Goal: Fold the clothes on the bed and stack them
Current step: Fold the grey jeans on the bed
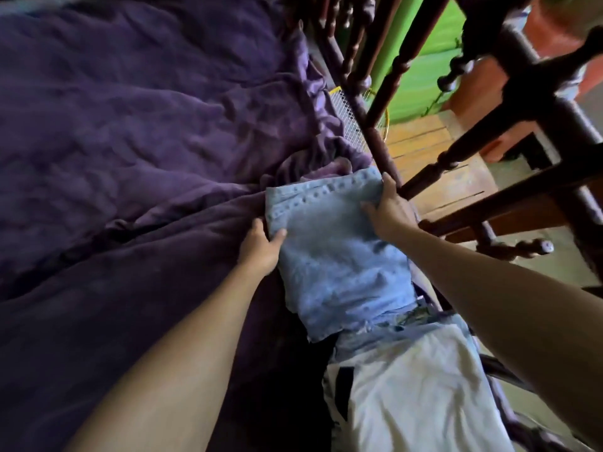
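Both hands held a folded blue cloth (332,256) at the bed's edge.
The left hand (261,247) pinched its left side and the right hand (390,212) gripped its far corner (fingertips hidden underneath). A white cloth (411,386), cut off below, lay just beside it on the purple bedspread (130,125), by a dark wooden rail (375,135) and plank floor (424,148).
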The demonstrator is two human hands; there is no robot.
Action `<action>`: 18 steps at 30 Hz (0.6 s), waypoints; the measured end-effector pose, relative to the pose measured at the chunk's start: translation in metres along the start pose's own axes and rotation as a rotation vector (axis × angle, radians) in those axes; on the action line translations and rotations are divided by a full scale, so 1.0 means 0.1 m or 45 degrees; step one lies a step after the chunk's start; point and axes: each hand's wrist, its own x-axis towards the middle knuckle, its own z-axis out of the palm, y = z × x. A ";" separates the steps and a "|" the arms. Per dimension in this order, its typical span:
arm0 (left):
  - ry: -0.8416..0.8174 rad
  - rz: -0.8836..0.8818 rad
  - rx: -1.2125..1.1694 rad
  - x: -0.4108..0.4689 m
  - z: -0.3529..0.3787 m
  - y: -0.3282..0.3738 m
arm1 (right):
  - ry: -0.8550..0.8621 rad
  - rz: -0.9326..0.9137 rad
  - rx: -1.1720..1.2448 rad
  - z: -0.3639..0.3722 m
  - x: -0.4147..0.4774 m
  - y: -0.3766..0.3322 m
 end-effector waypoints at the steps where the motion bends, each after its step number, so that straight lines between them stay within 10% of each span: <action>1: -0.001 0.014 -0.043 0.01 0.01 -0.06 | -0.013 0.007 0.024 0.06 0.00 0.03; 18: 0.121 0.205 0.636 -1.96 -0.50 -0.08 | -0.163 -0.389 -0.461 -0.66 -1.87 0.02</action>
